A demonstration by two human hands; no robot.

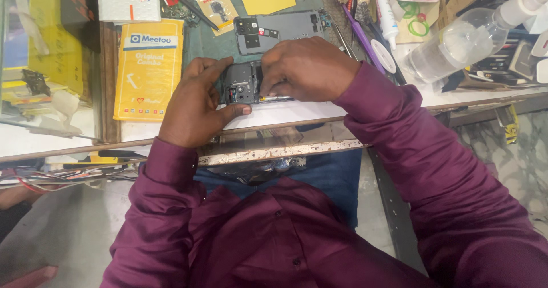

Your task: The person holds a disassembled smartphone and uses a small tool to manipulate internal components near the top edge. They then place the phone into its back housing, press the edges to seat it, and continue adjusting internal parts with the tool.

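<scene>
The opened dark grey smartphone with its back removed (242, 83) lies at the near edge of the white workbench (319, 110), its long axis running left to right and its camera end toward the left, gripped there by the left hand (194, 102) with thumb below and fingers curled over the top. The right hand (308, 68) covers the phone's middle, fingertips pressed together on the inside; whether they pinch something I cannot tell. It seems an inner part is being loosened, so the next move needs small, steady force, while the separate grey back cover (279, 30) waits just behind.
</scene>
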